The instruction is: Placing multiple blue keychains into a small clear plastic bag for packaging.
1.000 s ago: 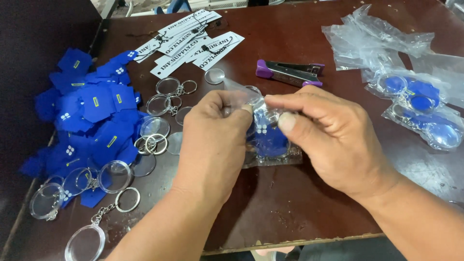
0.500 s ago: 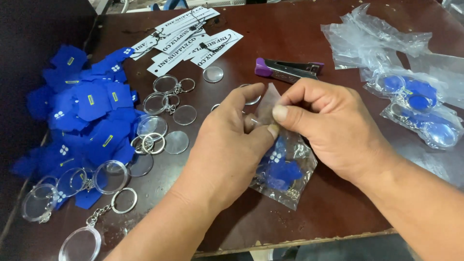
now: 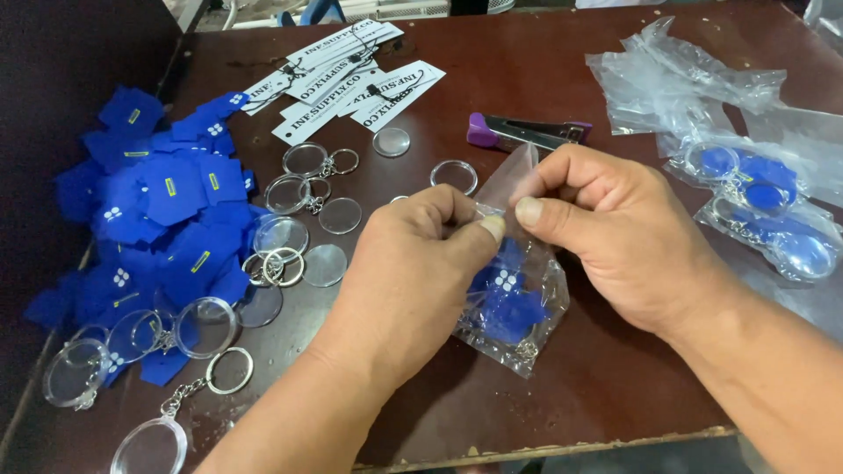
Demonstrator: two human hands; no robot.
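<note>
Both the left hand (image 3: 413, 263) and right hand (image 3: 615, 237) pinch shut the clear bag's (image 3: 518, 307) top, near the worktop's (image 3: 615, 386) front edge

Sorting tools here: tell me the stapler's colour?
The stapler is purple and silver; head view.

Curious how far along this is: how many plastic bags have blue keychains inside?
3: held bag pinched by left hand and right hand; far bag and near bag at the right edge. Others may be hidden.

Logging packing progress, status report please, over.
Left hand and right hand both pinching clear plastic bag at its top. Blue keychain inside. Purple stapler behind, clear of hands.
</note>
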